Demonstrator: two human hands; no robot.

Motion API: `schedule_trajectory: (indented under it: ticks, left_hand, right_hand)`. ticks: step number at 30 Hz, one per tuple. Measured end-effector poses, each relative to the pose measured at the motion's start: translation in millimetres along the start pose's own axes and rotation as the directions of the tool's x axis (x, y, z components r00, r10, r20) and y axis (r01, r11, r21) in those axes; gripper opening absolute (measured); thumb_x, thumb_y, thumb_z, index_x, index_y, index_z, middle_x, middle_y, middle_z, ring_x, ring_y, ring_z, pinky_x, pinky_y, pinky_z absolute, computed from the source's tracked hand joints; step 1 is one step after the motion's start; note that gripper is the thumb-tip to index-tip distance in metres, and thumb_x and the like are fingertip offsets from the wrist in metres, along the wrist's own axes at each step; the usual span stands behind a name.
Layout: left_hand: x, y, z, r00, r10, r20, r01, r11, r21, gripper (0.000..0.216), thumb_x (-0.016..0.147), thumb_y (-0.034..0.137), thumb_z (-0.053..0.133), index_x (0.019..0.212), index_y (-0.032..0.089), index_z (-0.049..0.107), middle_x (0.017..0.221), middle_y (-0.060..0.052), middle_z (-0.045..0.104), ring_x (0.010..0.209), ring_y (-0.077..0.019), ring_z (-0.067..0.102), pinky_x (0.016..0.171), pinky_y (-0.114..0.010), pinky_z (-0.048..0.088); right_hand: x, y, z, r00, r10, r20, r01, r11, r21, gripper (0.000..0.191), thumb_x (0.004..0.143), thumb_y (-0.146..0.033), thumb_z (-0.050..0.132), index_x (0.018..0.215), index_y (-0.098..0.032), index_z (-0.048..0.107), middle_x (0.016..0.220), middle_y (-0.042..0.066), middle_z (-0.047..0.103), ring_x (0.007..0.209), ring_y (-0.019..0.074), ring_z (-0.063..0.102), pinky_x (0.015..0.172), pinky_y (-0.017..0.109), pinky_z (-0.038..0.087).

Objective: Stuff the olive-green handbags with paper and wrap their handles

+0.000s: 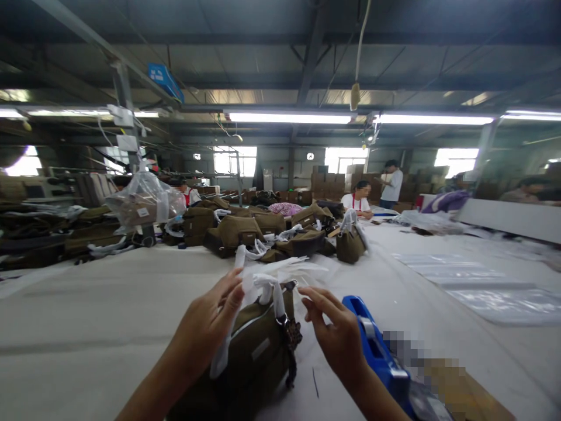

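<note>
A dark olive handbag (245, 356) stands on the table before me, with a zip, a small label and a patterned charm (293, 334) at its right end. White wrapping (277, 301) covers its handle. My left hand (214, 313) is at the bag's upper left, its fingers closed on a white wrapping strip (220, 359) that runs down the side. On the right, close to the handle's end, my right hand (335, 324) has bent, slightly parted fingers with nothing clearly between them. Loose white strips (289, 266) lie behind the bag.
A blue tape dispenser (377, 345) sits beside my right forearm. Across the table (109, 310) is a heap of olive bags (239, 231). Clear plastic sheets (495, 292) lie at right, and a plastic-wrapped bag (146, 202) hangs at left. Co-workers (391, 184) are farther back.
</note>
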State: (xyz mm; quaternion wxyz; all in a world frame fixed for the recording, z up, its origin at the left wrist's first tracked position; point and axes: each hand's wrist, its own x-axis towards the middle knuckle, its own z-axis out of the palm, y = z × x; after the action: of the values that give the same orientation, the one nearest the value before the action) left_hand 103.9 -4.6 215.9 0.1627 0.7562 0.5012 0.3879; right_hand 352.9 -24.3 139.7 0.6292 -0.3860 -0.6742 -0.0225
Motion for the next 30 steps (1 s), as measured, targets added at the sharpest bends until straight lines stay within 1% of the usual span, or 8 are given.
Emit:
schedule_trajectory:
  ticks: [3, 9, 15, 17, 21, 24, 27, 30]
  left_hand:
    - [3, 5, 13, 0.999, -0.002, 0.039, 0.000, 0.999, 0.039, 0.071, 0.088, 0.070, 0.052, 0.133, 0.017, 0.066, 0.121, -0.010, 0.075, 0.110, -0.0320, 0.071, 0.098, -0.041, 0.055]
    - [20, 15, 14, 0.963, 0.172, -0.205, -0.182, 0.983, -0.032, 0.039, 0.086, 0.050, 0.066, 0.114, 0.022, 0.075, 0.102, -0.001, 0.079, 0.086, -0.0200, 0.074, 0.080, -0.024, 0.056]
    - [35, -5, 24, 0.903, 0.429, -0.030, -0.428, 0.904, 0.013, 0.037, 0.096, 0.048, 0.061, 0.122, 0.024, 0.072, 0.115, -0.004, 0.077, 0.100, -0.0218, 0.073, 0.092, -0.026, 0.055]
    - [30, -10, 35, 0.878, 0.465, -0.112, -0.447, 0.881, 0.153, 0.038, 0.100, 0.043, 0.056, 0.129, 0.021, 0.068, 0.129, -0.008, 0.070, 0.113, -0.0247, 0.069, 0.101, -0.032, 0.052]
    - [-4, -14, 50, 0.681, 0.594, -0.427, -0.403, 0.792, 0.459, 0.048, 0.093, 0.019, 0.069, 0.140, 0.020, 0.059, 0.151, -0.012, 0.053, 0.137, -0.0336, 0.051, 0.116, -0.049, 0.041]
    - [-35, -21, 58, 0.537, 0.782, -0.316, -0.622, 0.620, 0.478, 0.066, 0.082, 0.003, 0.075, 0.142, 0.023, 0.058, 0.134, -0.009, 0.067, 0.121, -0.0256, 0.064, 0.112, -0.039, 0.047]
    - [-56, -33, 74, 0.578, 0.805, -0.136, -0.763, 0.592, 0.262, 0.055, 0.088, 0.002, 0.066, 0.140, 0.020, 0.059, 0.117, -0.006, 0.075, 0.102, -0.0162, 0.073, 0.102, -0.024, 0.053]
    - [-65, -42, 96, 0.769, 0.627, -0.123, -0.613, 0.779, 0.135, 0.028, 0.098, 0.022, 0.060, 0.125, 0.022, 0.067, 0.112, -0.003, 0.077, 0.095, -0.0136, 0.076, 0.096, -0.017, 0.055]
  right_hand:
    - [-17, 9, -13, 0.988, 0.155, -0.006, -0.155, 0.988, -0.016, 0.020, 0.098, -0.020, 0.060, 0.112, -0.023, 0.073, 0.103, 0.003, 0.074, 0.059, 0.0080, 0.065, 0.064, 0.019, 0.058]
    - [-58, 14, -34, 0.915, 0.401, 0.050, -0.396, 0.914, -0.095, 0.021, 0.099, -0.030, 0.059, 0.113, -0.027, 0.073, 0.106, 0.002, 0.074, 0.082, 0.0132, 0.071, 0.079, 0.022, 0.058]
    - [-105, 6, -23, 0.807, 0.574, 0.139, -0.576, 0.817, -0.032, 0.031, 0.093, -0.032, 0.063, 0.123, -0.027, 0.068, 0.114, 0.005, 0.072, 0.097, 0.0197, 0.071, 0.080, 0.027, 0.060]
    - [-120, 4, -14, 0.777, 0.615, 0.138, -0.621, 0.784, 0.001, 0.029, 0.091, -0.029, 0.064, 0.119, -0.025, 0.069, 0.108, 0.005, 0.074, 0.095, 0.0201, 0.072, 0.077, 0.027, 0.060]
    - [-141, 9, -5, 0.738, 0.648, 0.188, -0.668, 0.742, 0.062, 0.029, 0.092, -0.027, 0.060, 0.120, -0.023, 0.067, 0.103, 0.006, 0.076, 0.091, 0.0207, 0.073, 0.082, 0.030, 0.059]
    - [-145, 20, -16, 0.723, 0.668, 0.174, -0.683, 0.730, 0.034, 0.030, 0.098, -0.032, 0.050, 0.119, -0.021, 0.069, 0.105, 0.009, 0.075, 0.087, 0.0208, 0.073, 0.079, 0.031, 0.058]
    - [-143, 28, -31, 0.679, 0.726, 0.110, -0.730, 0.683, -0.006, 0.032, 0.099, -0.040, 0.051, 0.114, -0.020, 0.071, 0.096, 0.009, 0.075, 0.075, 0.0194, 0.072, 0.070, 0.030, 0.057]
    - [-140, 25, -35, 0.659, 0.746, 0.099, -0.751, 0.659, 0.032, 0.032, 0.097, -0.045, 0.056, 0.111, -0.021, 0.072, 0.096, 0.008, 0.075, 0.078, 0.0191, 0.072, 0.070, 0.028, 0.057]
